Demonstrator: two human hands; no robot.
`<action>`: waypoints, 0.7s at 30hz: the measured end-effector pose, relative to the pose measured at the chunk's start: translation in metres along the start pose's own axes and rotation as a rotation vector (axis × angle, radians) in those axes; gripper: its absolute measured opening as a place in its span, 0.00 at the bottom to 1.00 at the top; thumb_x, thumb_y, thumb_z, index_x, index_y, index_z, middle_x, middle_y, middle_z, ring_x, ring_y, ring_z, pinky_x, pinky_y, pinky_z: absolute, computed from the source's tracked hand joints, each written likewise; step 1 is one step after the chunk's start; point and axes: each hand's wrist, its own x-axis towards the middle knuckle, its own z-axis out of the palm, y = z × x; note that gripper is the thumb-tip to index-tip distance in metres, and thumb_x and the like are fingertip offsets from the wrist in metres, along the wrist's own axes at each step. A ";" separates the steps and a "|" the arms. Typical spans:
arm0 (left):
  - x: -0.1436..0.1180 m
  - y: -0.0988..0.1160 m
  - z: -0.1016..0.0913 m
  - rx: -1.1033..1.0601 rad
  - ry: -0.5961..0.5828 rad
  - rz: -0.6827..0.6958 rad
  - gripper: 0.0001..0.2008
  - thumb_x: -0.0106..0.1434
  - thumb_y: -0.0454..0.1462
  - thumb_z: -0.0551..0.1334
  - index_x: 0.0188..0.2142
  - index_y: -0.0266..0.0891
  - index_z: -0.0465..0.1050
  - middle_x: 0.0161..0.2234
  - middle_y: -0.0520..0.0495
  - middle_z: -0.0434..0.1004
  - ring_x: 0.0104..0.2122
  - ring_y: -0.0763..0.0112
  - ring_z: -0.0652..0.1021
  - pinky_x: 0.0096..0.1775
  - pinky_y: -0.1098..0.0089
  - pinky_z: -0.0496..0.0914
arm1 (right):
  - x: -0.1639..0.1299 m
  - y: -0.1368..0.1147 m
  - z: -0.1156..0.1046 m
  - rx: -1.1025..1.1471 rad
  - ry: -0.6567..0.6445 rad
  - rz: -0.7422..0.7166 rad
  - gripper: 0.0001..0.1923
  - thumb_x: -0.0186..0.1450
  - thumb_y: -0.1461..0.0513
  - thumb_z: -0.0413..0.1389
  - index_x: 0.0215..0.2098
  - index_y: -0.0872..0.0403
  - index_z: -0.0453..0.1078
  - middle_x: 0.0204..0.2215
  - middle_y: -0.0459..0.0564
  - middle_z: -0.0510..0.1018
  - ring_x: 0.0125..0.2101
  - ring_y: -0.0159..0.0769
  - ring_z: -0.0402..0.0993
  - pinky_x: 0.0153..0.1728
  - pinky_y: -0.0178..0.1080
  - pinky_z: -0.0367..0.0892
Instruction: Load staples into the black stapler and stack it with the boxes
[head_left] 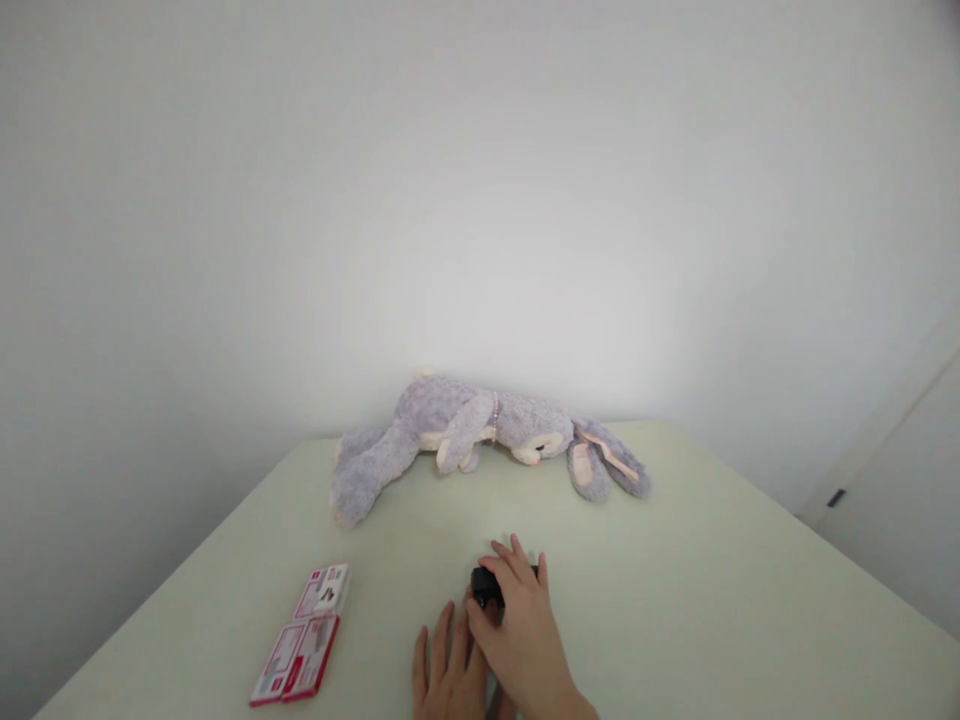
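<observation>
My right hand rests on a small black object on the pale table, fingers curled over it; most of the object is hidden under the hand. My left hand lies flat beside it, fingers spread, its fingertips close to the object's near side. A purple plush rabbit lies on its side at the far edge of the table, beyond both hands.
Two red and white flat packages lie at the near left of the table. A white wall stands behind the table. A door or cabinet edge shows at the far right.
</observation>
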 end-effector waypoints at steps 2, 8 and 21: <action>0.000 -0.002 -0.003 0.001 -0.061 -0.014 0.33 0.59 0.38 0.59 0.65 0.49 0.67 0.66 0.47 0.66 0.66 0.44 0.65 0.66 0.35 0.54 | 0.002 -0.008 0.010 0.021 0.102 0.038 0.16 0.62 0.62 0.57 0.48 0.47 0.77 0.60 0.50 0.75 0.69 0.52 0.54 0.70 0.64 0.33; 0.006 -0.003 -0.027 -0.031 -0.054 -0.135 0.32 0.62 0.43 0.59 0.66 0.52 0.64 0.69 0.51 0.59 0.67 0.42 0.63 0.67 0.32 0.43 | 0.022 0.000 0.014 0.559 0.359 0.206 0.20 0.64 0.53 0.59 0.52 0.50 0.78 0.56 0.53 0.79 0.62 0.52 0.68 0.67 0.59 0.53; 0.004 -0.052 -0.053 -0.071 0.094 -0.178 0.23 0.65 0.42 0.58 0.59 0.50 0.74 0.65 0.44 0.69 0.61 0.48 0.71 0.62 0.43 0.61 | -0.008 0.087 -0.031 1.373 0.526 0.680 0.37 0.58 0.43 0.64 0.60 0.49 0.66 0.59 0.54 0.74 0.58 0.47 0.72 0.50 0.45 0.76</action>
